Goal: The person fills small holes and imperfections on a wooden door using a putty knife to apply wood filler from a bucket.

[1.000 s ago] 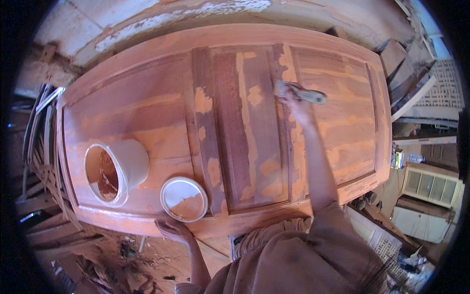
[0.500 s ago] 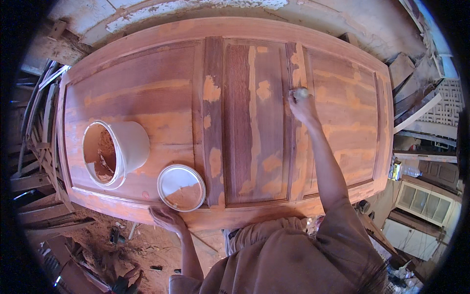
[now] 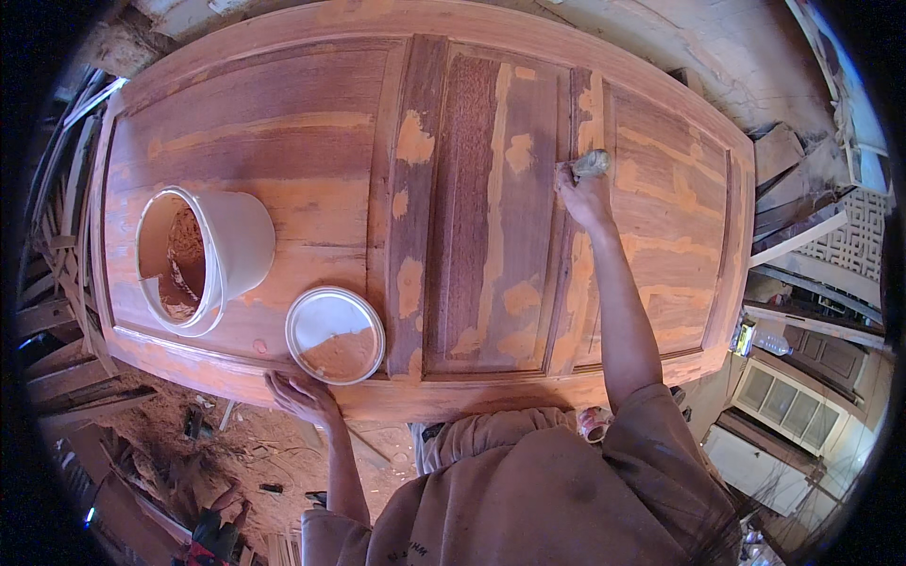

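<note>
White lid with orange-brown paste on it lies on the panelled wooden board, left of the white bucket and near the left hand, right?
Not quite: the head view shows the white lid to the right of the white bucket, not left. It does carry orange-brown paste and lies on the panelled wooden board, near the left hand.

Loose brown shirt (image 3: 538, 491), 2 short sleeves (image 3: 656, 434), small dark lettering (image 3: 411, 550)

Panelled door (image 3: 472, 198) takes up mid-frame. Tub (image 3: 243, 243) sits on it at left, paste (image 3: 186, 250) inside, lid (image 3: 316, 311) to its lower right. Left hand (image 3: 304, 397) is at the door's bottom edge, right hand (image 3: 585, 198) upper right of centre.
</note>
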